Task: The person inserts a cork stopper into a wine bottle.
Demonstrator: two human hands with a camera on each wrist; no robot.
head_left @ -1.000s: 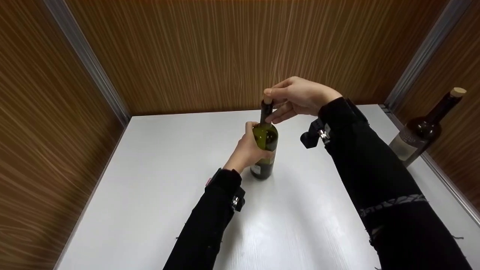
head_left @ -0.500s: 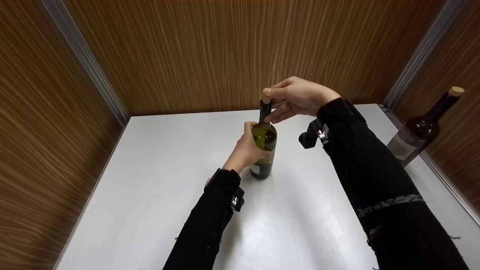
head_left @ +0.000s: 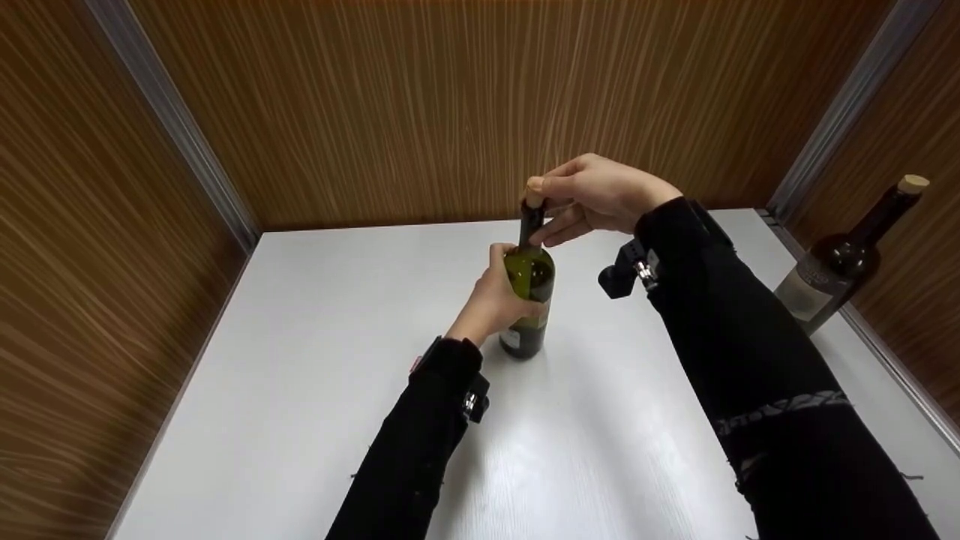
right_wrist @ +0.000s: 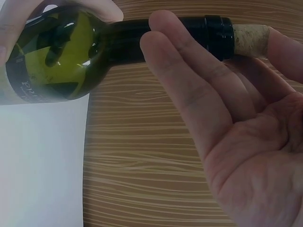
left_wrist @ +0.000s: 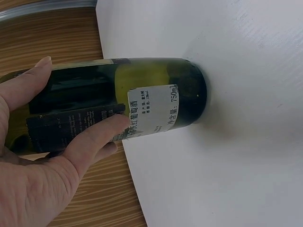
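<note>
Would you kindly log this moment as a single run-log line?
left hand: grips green bottle body, upright on white table | right hand: pinches cork at the neck | second bottle: corked, far right

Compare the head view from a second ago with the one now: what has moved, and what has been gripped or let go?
Almost nothing has changed. The right hand still pinches the cork at the top of the green bottle, with no clear rise of the cork. The left hand still grips the bottle's body, upright on the white table. The second bottle stays at the right edge. Nothing was let go.
</note>
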